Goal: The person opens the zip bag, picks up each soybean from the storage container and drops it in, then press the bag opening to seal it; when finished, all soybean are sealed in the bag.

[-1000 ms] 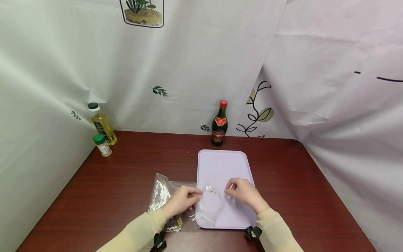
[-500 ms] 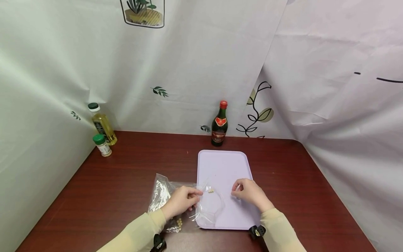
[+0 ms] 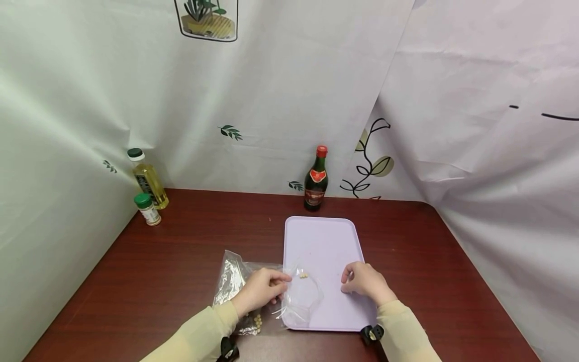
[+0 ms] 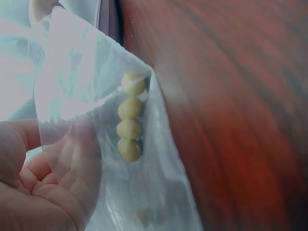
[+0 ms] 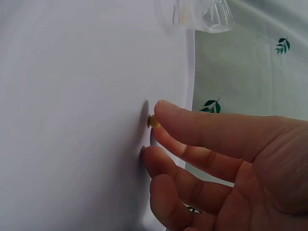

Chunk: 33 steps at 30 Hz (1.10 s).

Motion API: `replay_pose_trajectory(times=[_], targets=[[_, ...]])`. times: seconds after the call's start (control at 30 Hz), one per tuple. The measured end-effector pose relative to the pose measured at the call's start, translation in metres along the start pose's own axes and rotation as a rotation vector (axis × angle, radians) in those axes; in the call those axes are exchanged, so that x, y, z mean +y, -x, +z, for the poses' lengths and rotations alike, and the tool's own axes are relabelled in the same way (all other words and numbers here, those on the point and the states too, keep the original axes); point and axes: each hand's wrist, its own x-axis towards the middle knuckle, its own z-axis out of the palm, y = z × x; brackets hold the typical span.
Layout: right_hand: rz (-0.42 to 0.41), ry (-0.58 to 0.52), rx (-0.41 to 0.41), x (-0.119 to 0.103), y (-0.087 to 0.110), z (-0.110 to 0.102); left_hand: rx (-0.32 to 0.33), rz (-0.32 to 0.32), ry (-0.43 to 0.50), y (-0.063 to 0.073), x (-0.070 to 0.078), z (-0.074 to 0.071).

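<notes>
My left hand [image 3: 264, 289] holds a clear plastic bag [image 3: 230, 276] by the tray's left edge. Yellowish soybeans [image 4: 130, 129] line up inside the bag in the left wrist view. More soybeans [image 3: 303, 275] form a small cluster among clear plastic over the lilac tray [image 3: 318, 239]. On the right side of the tray is my right hand [image 3: 365, 284], fingertips low at its surface. The right wrist view shows one yellow soybean [image 5: 153, 121] pinched between thumb and index finger, partly hidden by the thumb. The other fingers are curled.
A green bottle with a red cap [image 3: 315, 178] stands behind the tray. At the far left are an oil bottle [image 3: 150, 180] and a small green-capped jar [image 3: 148, 209]. A printed white cloth [image 3: 271, 90] hangs behind the brown table [image 3: 203, 226].
My right hand has moved right and slightly toward the person over the tray, away from the bean cluster. The left hand and the bag have stayed in place.
</notes>
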Motion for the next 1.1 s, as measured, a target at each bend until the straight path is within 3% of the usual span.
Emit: replay_pose_trajectory(times=[0.57,0.93,1.1], targets=[[-0.004,0.03,0.016,0.0,0.002,0.004,-0.009,0.001,0.015,0.002,0.001,-0.001],[-0.137,-0.119,-0.001,-0.011,0.006,0.003,-0.014,0.0,0.009,0.002,0.004,-0.002],[-0.178,-0.116,0.032,-0.019,0.009,0.004,-0.019,-0.004,0.016,0.002,0.003,-0.002]])
